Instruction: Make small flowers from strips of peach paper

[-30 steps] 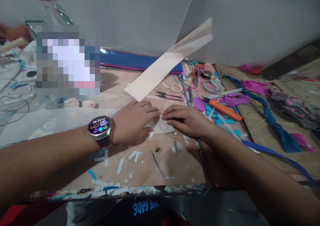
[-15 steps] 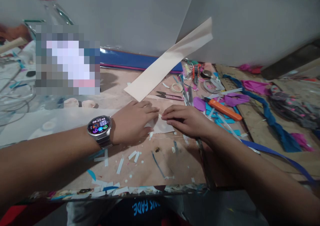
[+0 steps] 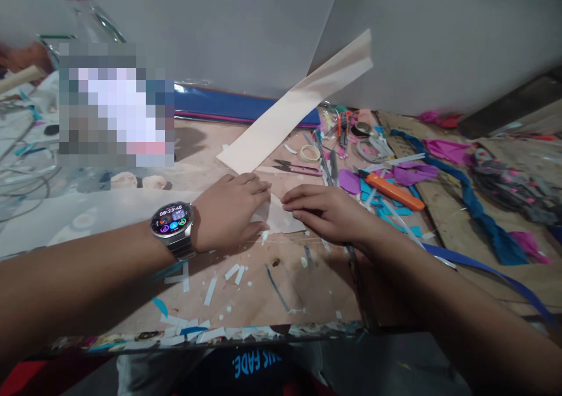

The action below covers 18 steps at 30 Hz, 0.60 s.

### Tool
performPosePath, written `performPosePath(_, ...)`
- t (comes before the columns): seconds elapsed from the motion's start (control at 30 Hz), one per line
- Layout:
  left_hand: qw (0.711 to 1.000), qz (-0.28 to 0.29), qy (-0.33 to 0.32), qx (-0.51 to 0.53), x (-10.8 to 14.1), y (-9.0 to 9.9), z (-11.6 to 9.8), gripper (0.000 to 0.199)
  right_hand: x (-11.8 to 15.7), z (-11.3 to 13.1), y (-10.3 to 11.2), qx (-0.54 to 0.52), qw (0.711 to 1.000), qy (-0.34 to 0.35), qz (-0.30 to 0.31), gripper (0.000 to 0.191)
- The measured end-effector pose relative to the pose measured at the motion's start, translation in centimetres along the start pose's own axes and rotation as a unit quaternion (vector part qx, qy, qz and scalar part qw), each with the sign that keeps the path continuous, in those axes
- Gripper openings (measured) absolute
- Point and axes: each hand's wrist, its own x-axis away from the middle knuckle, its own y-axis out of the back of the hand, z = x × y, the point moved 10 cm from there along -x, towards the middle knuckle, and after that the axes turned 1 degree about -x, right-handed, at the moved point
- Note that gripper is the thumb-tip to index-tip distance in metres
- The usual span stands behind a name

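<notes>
A long translucent white strip point(image 3: 118, 206) lies across the table from the left edge to under both hands. My left hand point(image 3: 232, 212), with a watch point(image 3: 172, 217) on its wrist, rests flat on the strip, its fingers slightly apart. My right hand point(image 3: 318, 209) touches the strip's right part, fingertips pointing left, thumb and fingers close together; what they pinch is too small to tell. Beyond my left hand lies a cream strip point(image 3: 281, 118), its far end raised against the grey wall. Small thread snips point(image 3: 296, 168) are just behind the hands.
To the right are an orange cutter point(image 3: 395, 191), a tape roll point(image 3: 309, 153), purple and blue scraps and a blue ribbon point(image 3: 474, 203). A blue flat pack point(image 3: 219, 104) lies along the wall. White offcuts point(image 3: 211, 291) are scattered near the front edge.
My left hand has slid slightly to the left, widening the gap between the hands, with more of the translucent strip showing there. My right hand has barely moved.
</notes>
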Motion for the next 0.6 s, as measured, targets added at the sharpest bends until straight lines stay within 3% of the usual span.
performPosePath(0.2,1.0,-0.005,0.001,-0.001,0.02,0.03,0.09,0.06,0.07,-0.13,-0.16,0.003,1.0,-0.003,0.005,0.027)
performPosePath(0.37,1.0,-0.008,0.0,0.002,0.05,0.06,0.11,0.056,0.14,-0.45,-0.26,0.011,1.0,0.007,0.001,0.04)
performPosePath(0.6,1.0,-0.014,0.002,0.014,0.19,-0.07,0.24,0.055,0.1,-0.72,-0.27,0.012,1.0,-0.001,0.004,0.038)
